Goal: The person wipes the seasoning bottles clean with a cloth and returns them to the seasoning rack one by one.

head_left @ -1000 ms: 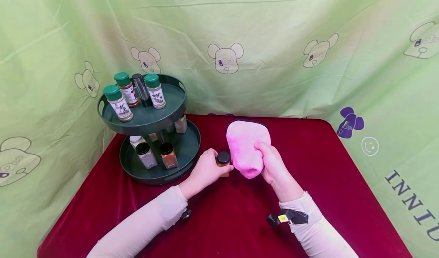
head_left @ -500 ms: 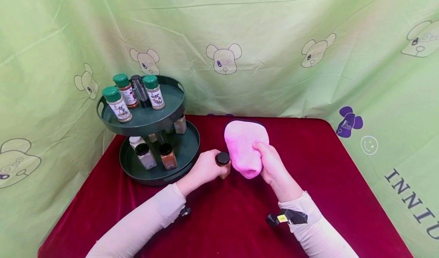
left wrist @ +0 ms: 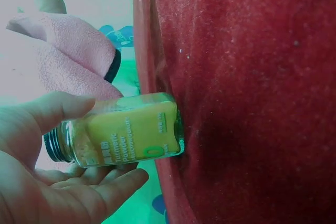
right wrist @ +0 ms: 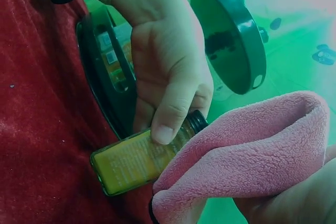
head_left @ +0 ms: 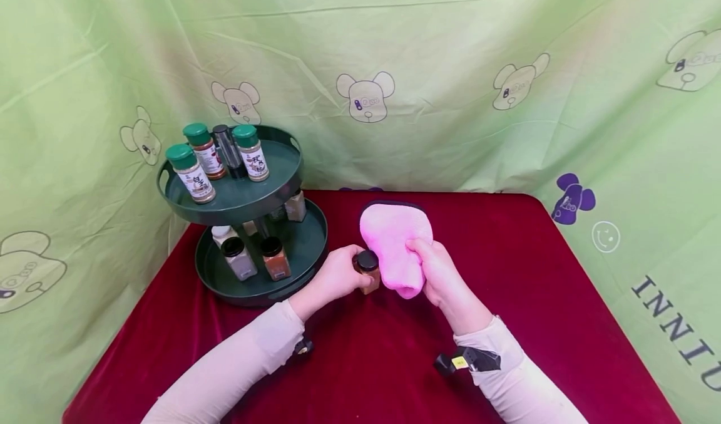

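Note:
My left hand [head_left: 338, 275] grips a square jar of turmeric powder [left wrist: 128, 129] with a black lid, thumb on one side and fingers on the other. In the head view the jar stands just right of the lower tray. The left wrist view shows its base close to the red cloth. A pink fleece cloth [head_left: 397, 242] with a dark edge is held by my right hand [head_left: 445, 277], thumb on top. The cloth lies right against the jar's side and lid in the right wrist view, folded over the fingers.
A dark green two-tier rack [head_left: 236, 205] stands at the left. Its upper tier bears green-capped spice bottles [head_left: 194, 173] and a dark cylinder [head_left: 228, 151]; the lower holds several jars, among them an orange-brown one [head_left: 276, 261]. Red velvet [head_left: 507, 274] covers the table before a green curtain [head_left: 439, 36].
The pink cloth has shifted left and slightly nearer, up to the jar. The jar has tilted a little in my left hand, showing more of its side.

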Demonstrator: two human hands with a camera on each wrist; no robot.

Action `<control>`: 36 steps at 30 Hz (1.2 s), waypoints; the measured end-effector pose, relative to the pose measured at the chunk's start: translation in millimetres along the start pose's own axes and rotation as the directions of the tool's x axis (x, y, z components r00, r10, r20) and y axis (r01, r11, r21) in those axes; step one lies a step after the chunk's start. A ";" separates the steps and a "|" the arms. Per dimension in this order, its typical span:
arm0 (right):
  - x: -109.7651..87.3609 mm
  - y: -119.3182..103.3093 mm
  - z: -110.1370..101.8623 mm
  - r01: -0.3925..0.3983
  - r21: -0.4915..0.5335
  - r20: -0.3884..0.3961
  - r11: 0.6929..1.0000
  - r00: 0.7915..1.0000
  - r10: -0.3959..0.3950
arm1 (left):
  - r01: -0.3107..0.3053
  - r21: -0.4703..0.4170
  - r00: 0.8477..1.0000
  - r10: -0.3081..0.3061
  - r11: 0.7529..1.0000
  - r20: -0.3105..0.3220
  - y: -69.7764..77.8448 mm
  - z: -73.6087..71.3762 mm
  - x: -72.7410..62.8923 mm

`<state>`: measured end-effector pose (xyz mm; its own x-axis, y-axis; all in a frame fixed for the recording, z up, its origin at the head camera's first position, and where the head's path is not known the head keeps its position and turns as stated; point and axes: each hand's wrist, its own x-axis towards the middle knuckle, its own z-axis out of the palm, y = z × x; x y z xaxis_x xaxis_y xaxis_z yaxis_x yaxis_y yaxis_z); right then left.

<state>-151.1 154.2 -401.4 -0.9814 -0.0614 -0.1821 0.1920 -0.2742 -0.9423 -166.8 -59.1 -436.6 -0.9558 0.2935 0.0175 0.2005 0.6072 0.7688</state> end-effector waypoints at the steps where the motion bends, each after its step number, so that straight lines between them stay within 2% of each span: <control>1: 0.7 2.7 0.7 0.006 -0.021 -0.013 1.000 1.000 -0.006 | 0.005 0.002 1.000 -0.005 1.000 -0.001 0.0 0.1 -0.3; 4: 4.3 15.5 3.6 0.004 -0.144 -0.055 0.990 0.998 -0.012 | 0.004 0.023 1.000 -0.004 1.000 -0.004 -0.8 1.0 -0.2; 7: 10.2 31.8 3.9 -0.035 -0.281 -0.079 0.959 0.997 0.014 | -0.025 0.056 1.000 0.025 0.998 -0.007 -0.5 1.3 0.9; 9: 12.5 37.6 2.7 -0.063 -0.318 -0.079 0.946 0.996 0.039 | -0.035 0.082 0.999 0.036 0.996 -0.008 0.0 1.3 1.5; 12: 13.7 35.0 0.9 -0.068 -0.272 -0.076 0.960 0.996 0.049 | -0.025 0.088 1.000 0.025 0.996 0.002 -0.1 0.4 1.5; 16: 9.5 15.9 -1.1 -0.019 -0.121 -0.050 0.992 0.999 0.013 | -0.013 0.071 1.000 0.011 0.997 0.017 -0.2 -0.6 2.0; 20: 3.1 1.2 -1.7 -0.023 0.016 -0.012 1.000 1.000 0.023 | -0.012 0.075 1.000 0.010 0.997 0.024 1.3 -0.1 3.0; 23: 5.6 6.2 -1.4 -0.043 0.005 -0.032 0.999 0.999 0.043 | -0.011 0.092 1.000 0.008 0.996 0.026 2.0 0.1 3.9; 29: 19.2 41.1 0.7 -0.091 -0.138 -0.129 0.986 0.989 0.073 | -0.030 0.111 0.999 0.028 0.993 0.022 2.4 0.2 4.1; 32: 17.7 40.3 0.4 -0.093 -0.116 -0.138 0.989 0.988 0.076 | -0.035 0.093 0.999 0.032 0.995 0.031 2.2 0.3 3.0; 36: 11.3 20.7 0.2 -0.043 -0.017 -0.105 0.999 0.994 0.041 | -0.033 0.066 0.999 0.031 0.997 0.029 0.8 0.1 2.6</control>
<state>-158.2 147.6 -422.9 -0.9682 0.0286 -0.2486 0.2334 -0.2548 -0.9384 -169.1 -57.8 -435.9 -0.9426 0.3330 0.0228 0.2453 0.6448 0.7240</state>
